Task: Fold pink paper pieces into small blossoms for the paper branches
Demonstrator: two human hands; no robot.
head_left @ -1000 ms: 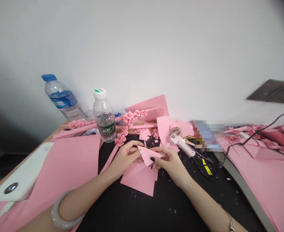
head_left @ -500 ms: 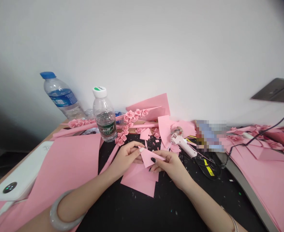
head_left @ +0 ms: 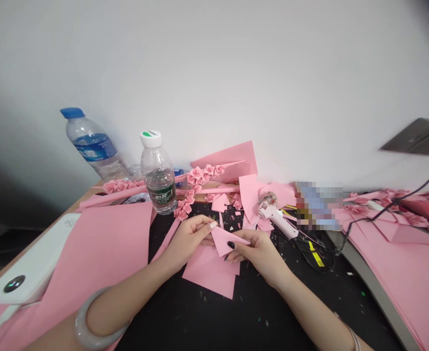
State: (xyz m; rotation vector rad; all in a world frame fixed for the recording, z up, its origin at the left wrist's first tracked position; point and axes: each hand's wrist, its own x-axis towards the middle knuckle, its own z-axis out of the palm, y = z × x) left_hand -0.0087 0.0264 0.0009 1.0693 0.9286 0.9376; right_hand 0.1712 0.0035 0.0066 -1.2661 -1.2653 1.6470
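A small folded pink paper piece (head_left: 223, 242), roughly triangular, is held between both hands near the middle of the view. My left hand (head_left: 192, 238) pinches its upper left corner between thumb and fingers. My right hand (head_left: 252, 248), with dark nails, grips its right side, thumb on top and fingers beneath. Below the hands, flat pink paper sheets (head_left: 211, 277) lie on the black mat (head_left: 199, 321). Just beyond the hands is a small pink paper piece (head_left: 219, 203) among scraps.
A clear bottle (head_left: 158, 180) and a blue-capped bottle (head_left: 95, 146) stand at the back left. Pink paper flowers (head_left: 195, 176) lie behind the hands. A glue gun (head_left: 277, 217) with its cable is at right, a white power bank (head_left: 27, 263) at left.
The folded paper has shifted very slightly right and down and tilted a little in my fingers. Both hands keep their hold.
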